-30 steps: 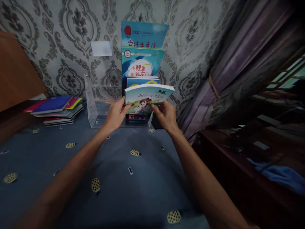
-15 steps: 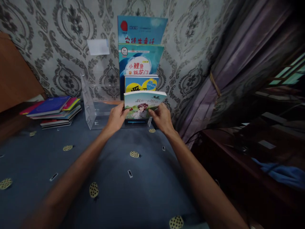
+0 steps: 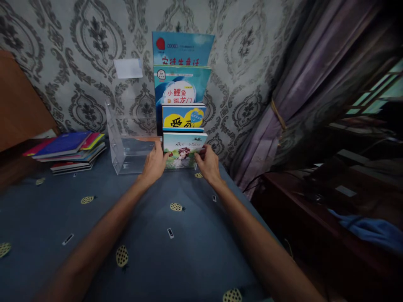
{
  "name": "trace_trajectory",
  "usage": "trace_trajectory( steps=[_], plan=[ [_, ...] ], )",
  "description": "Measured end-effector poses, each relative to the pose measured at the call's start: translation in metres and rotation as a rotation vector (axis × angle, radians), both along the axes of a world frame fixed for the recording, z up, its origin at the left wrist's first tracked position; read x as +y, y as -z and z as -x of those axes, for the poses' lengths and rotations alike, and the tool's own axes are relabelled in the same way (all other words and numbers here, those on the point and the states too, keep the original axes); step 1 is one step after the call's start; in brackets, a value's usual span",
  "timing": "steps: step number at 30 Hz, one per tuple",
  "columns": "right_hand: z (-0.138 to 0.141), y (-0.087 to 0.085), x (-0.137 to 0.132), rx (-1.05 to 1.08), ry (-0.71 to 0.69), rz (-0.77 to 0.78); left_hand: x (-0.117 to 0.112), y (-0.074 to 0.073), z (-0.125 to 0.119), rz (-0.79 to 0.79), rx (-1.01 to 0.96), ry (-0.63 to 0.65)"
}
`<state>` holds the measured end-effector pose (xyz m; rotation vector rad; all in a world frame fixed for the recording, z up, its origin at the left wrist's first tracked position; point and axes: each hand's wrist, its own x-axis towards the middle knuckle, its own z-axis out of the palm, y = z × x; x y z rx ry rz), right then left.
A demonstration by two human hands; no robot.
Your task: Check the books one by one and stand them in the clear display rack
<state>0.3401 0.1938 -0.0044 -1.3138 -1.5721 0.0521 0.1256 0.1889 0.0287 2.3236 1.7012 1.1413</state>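
Observation:
Both my hands hold a thin picture book (image 3: 184,150) with a green cover, standing upright in the front slot of a clear acrylic rack (image 3: 124,153). My left hand (image 3: 155,161) grips its left edge and my right hand (image 3: 206,161) grips its right edge. Behind it, stepped upward in the rack, stand a yellow-and-blue book (image 3: 183,116), a teal book with a white fish design (image 3: 181,90) and a light blue book (image 3: 182,49). The left half of the rack holds no books.
A stack of several flat books (image 3: 67,150) lies at the back left on the blue patterned cloth (image 3: 157,247). A patterned wall stands behind the rack. A purple curtain (image 3: 283,105) and a dark wooden ledge (image 3: 315,218) are to the right.
The green book was tilted and held above the rack; my hands have lowered it upright into the front slot, uncovering the yellow-and-blue book behind.

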Motion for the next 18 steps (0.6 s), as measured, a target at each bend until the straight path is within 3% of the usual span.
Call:
trace_trajectory(
  steps=[9,18],
  plan=[
    [-0.001,0.003,0.006,-0.125,0.069,-0.036,-0.003,-0.004,-0.003,0.082,0.167,-0.061],
    [0.007,0.006,0.014,-0.154,0.142,-0.035,0.004,-0.001,-0.007,0.131,0.188,-0.098]
  ],
)
